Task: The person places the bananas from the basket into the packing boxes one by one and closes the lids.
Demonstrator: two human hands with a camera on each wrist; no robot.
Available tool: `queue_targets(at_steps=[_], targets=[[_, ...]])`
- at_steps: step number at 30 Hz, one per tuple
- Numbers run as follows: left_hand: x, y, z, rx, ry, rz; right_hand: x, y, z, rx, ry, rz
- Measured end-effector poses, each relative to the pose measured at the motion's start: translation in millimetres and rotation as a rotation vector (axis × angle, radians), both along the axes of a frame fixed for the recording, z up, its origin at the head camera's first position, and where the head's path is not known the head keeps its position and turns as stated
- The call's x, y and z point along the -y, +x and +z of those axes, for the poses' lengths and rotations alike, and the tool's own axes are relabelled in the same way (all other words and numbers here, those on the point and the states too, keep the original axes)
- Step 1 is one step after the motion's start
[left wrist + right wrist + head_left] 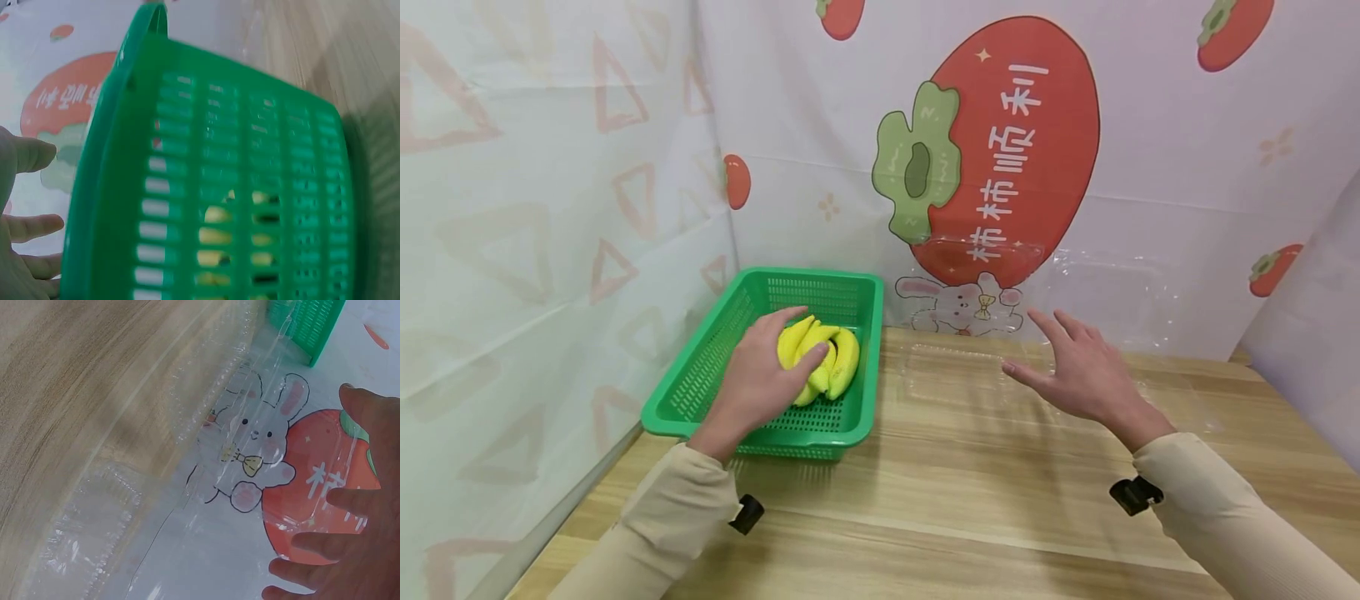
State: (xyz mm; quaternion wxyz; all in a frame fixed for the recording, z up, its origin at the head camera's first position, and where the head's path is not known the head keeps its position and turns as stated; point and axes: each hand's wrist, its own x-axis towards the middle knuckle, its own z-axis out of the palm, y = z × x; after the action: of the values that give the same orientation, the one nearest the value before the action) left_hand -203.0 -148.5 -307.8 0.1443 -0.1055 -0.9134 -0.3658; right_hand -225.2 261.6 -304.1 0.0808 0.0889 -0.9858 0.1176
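Observation:
Several yellow bananas (pixel 844 363) lie in a green plastic basket (pixel 871 367) at the left of the table. My left hand (pixel 758 367) hovers over the basket with its fingers spread, overlapping the bananas in the head view. In the left wrist view the basket's slotted wall (pixel 219 156) fills the middle, and yellow shows through its slots. To the right, my right hand (pixel 1078 371) hangs in the air with fingers apart and holds nothing. Near it stand two clear plastic clamshell boxes, one left (pixel 951 371) and one right (pixel 81 537), with their lids raised.
A wood-grain table (pixel 940 508) carries the basket and boxes. Behind them hangs a white cloth backdrop (pixel 805 108) printed with persimmons and a rabbit. Another patterned white cloth (pixel 535 250) borders the left side, close to the basket.

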Motion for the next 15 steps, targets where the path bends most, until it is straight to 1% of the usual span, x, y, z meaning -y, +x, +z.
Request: queue_targets(at_steps=[6, 10, 13, 15], targets=[[31.7, 3.4, -1.2, 0.044, -0.012, 0.051, -0.9, 0.1, 0.4, 0.0, -0.003, 0.003], [51.8, 6.5, -6.2, 0.057, -0.028, 0.094, -1.9, -0.2, 0.6, 0.003, 0.0, 0.006], [65.3, 8.6, -9.5, 0.082, -0.031, 0.113, -2.4, -0.2, 0.6, 0.005, 0.0, 0.005], [73.1, 9.4, -10.7, 0.1, -0.048, 0.128, -2.9, 0.0, 0.7, 0.004, -0.002, 0.005]])
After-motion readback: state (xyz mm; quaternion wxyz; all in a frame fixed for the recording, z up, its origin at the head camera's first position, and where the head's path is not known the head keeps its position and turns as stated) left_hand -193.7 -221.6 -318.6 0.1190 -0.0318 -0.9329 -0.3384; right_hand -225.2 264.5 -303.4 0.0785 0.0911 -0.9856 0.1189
